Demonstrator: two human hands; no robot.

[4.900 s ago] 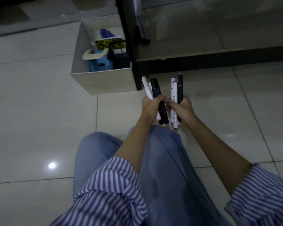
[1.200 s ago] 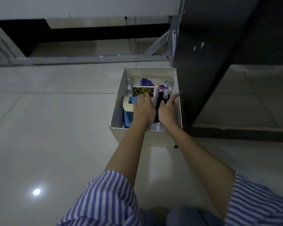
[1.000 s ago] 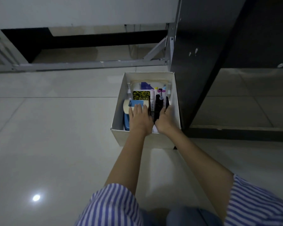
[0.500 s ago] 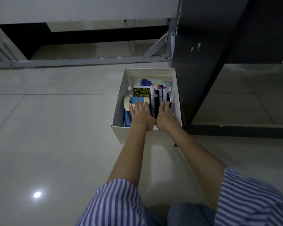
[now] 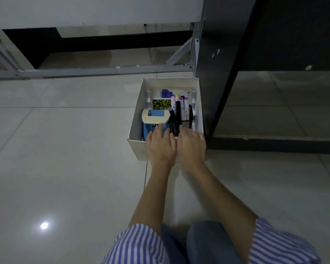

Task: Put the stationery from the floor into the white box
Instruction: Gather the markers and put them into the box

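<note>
The white box (image 5: 136, 119) stands on the tiled floor against a dark cabinet. Inside it, several markers (image 5: 181, 111) stand upright in a black mesh holder (image 5: 187, 124) on the right. On the left sits a blue item with a cream handle (image 5: 154, 119), with a yellow-black patterned card (image 5: 161, 104) behind it. My left hand (image 5: 161, 144) and my right hand (image 5: 191, 145) hover side by side over the box's near edge, fingers spread and empty. Their fingertips just reach inside.
A tall dark cabinet (image 5: 217, 73) rises right of the box, with a dark base rail (image 5: 274, 144) along the floor. A grey metal frame (image 5: 103, 69) runs across the back. Glossy tiles (image 5: 65, 159) stretch left and in front.
Both hands carried bundles of markers from the floor to the box and let them go in the mesh holder. Over the last second the hands have drawn back toward the box's near edge.
</note>
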